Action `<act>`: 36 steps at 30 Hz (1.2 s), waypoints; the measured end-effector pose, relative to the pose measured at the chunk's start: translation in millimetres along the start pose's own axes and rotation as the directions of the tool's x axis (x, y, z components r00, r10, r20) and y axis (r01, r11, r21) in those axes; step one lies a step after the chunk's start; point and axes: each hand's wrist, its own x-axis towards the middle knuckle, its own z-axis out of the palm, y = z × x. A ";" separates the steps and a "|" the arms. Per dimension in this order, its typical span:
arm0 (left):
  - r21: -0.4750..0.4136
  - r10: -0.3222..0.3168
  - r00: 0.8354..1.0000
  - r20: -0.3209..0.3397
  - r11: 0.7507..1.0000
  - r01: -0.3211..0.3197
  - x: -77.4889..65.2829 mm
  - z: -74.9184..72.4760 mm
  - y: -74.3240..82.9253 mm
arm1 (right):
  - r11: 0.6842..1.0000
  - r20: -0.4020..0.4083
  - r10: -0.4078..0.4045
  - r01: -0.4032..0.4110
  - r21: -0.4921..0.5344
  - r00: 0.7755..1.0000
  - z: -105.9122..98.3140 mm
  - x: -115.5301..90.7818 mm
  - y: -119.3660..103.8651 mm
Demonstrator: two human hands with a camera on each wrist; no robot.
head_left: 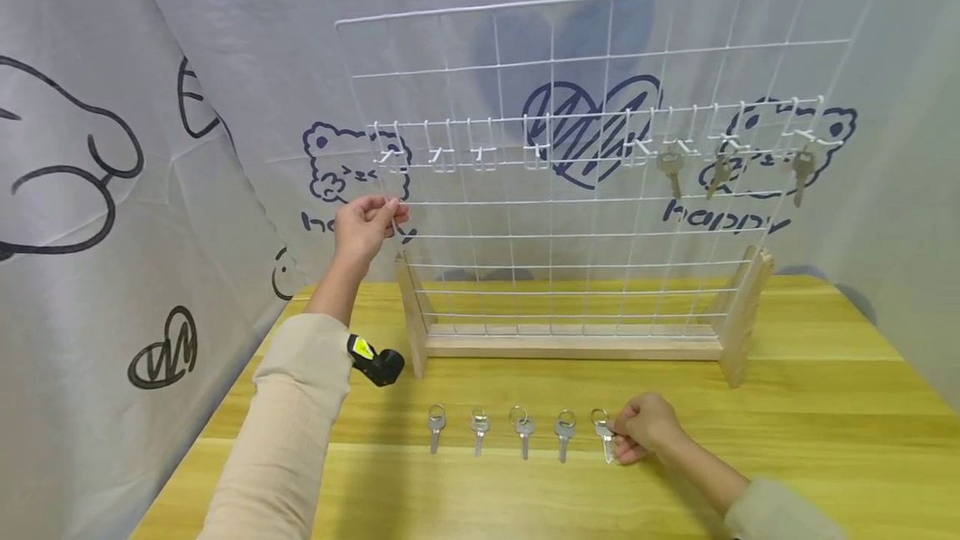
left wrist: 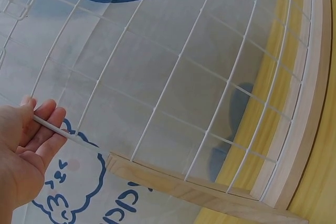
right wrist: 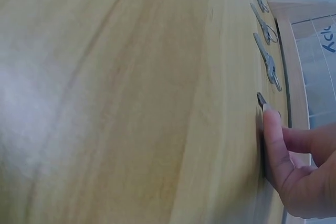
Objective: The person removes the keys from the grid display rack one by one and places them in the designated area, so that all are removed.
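Note:
With thumb and fingers, my left hand [head_left: 363, 227] holds the left side wire of the white wire grid rack [head_left: 551, 202]. In the left wrist view that hand [left wrist: 26, 156] has its thumb on one side of the wire and loosely bent fingers on the other. Down on the table, my right hand [head_left: 647, 430] pinches the rightmost key [head_left: 604, 432] of a row, and a metal ring tops this key. From the right wrist, only the key's tip [right wrist: 260, 98] shows past the fingers [right wrist: 274, 135]; the rest is hidden.
To the left of the right hand lie several more ringed keys [head_left: 523, 427]. Several white hooks [head_left: 483, 155] line the grid, and three keys [head_left: 802, 167] hang at its right. A wooden stand [head_left: 570, 347] holds the grid on the yellow wood-grain table [head_left: 525, 507]. Printed curtains [head_left: 247, 140] enclose it.

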 end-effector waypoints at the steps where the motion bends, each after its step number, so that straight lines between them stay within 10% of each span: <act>1: -0.002 0.000 1.000 0.001 1.000 0.000 -0.3 -0.1 0.1 | 1.000 0.003 0.003 -0.003 -0.006 1.000 -0.3 0.0 0.1; 11: -0.007 0.015 1.000 -0.012 1.000 -0.015 1.4 -1.2 0.9 | 1.000 0.021 -0.014 0.015 -0.012 1.000 -6.2 -0.8 -1.7; 17: 0.008 0.012 1.000 -0.013 1.000 -0.012 1.2 -2.2 1.2 | 0.977 -0.014 -0.208 0.207 -0.054 0.978 -27.6 2.8 -13.0; 20: 0.005 0.008 1.000 -0.012 1.000 -0.008 0.7 -0.8 0.1 | 0.886 -0.102 -0.437 0.407 -0.222 0.894 -42.7 4.2 -26.7; 24: -0.003 0.010 1.000 -0.009 1.000 -0.010 0.0 1.8 -1.5 | 0.737 -0.256 -0.658 0.533 -0.416 0.708 -62.2 1.3 -57.5; 28: -0.003 0.007 1.000 -0.012 1.000 -0.007 -0.4 1.0 -3.2 | 0.690 -0.363 -0.724 0.609 -0.391 0.587 -77.7 -4.9 -92.3; 36: 0.002 0.008 1.000 0.009 1.000 -0.008 1.7 -0.1 -2.8 | 0.651 -0.537 -0.724 0.688 -0.321 0.434 -98.6 -17.4 -142.0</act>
